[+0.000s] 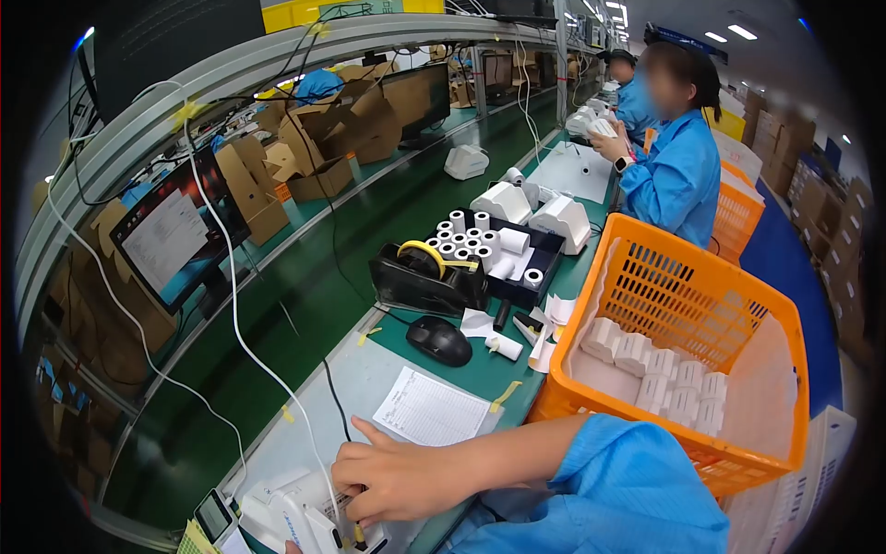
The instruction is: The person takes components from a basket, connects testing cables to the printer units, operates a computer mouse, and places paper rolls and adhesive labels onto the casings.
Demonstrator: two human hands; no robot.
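White machine (300, 512) sits at near end of tabletop (517, 374), close to bottom of view. Right hand (397, 475) reaches over it, fingers bent, by black plug with yellow tip (358, 533). Right grip bent, but cannot tell if it pinches plug. Left hand (293, 547) just peeks in at bottom; cannot tell its grip. White cord (242, 337) hangs down to machine. Lined paper (432, 404) lies past right hand, then black mouse (439, 341). Orange basket (688, 277) stands by tabletop's right edge, white things (657, 374) inside.
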